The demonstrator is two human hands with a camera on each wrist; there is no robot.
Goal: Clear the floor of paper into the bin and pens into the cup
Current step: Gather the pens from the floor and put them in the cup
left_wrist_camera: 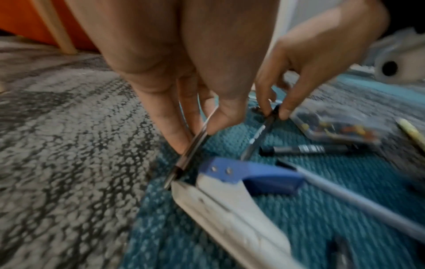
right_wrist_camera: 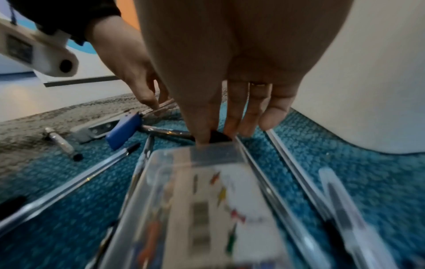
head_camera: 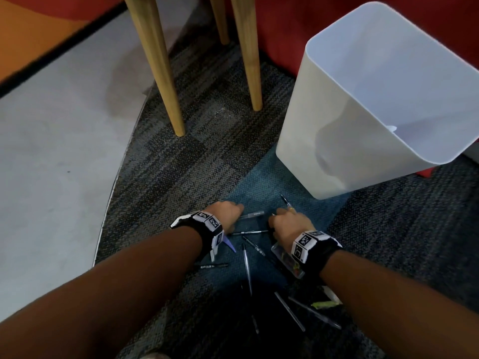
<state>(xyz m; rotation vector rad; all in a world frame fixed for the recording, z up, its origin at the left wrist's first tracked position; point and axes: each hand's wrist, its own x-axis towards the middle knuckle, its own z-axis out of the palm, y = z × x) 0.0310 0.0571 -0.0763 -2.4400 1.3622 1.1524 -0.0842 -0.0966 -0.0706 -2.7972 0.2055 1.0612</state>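
Hands: left hand [head_camera: 229,212] and right hand [head_camera: 290,224] reach down side by side to the blue carpet [head_camera: 261,185], knuckles up.
Pens: a clear pen [head_camera: 251,215] lies between the hands; several pens [head_camera: 247,265] lie scattered below the wrists.
Bin: white bin [head_camera: 342,136] stands right of the hands, paper [head_camera: 391,128] showing inside.
Case: clear plastic case [head_camera: 287,260] lies partly under the right wrist.
Furniture: wooden legs [head_camera: 158,66] stand on the grey carpet behind.

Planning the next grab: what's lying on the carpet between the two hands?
In the head view, a clear pen lies between the left hand and right hand, its near end at the left fingers; nearer the wrists lies a dark pen.
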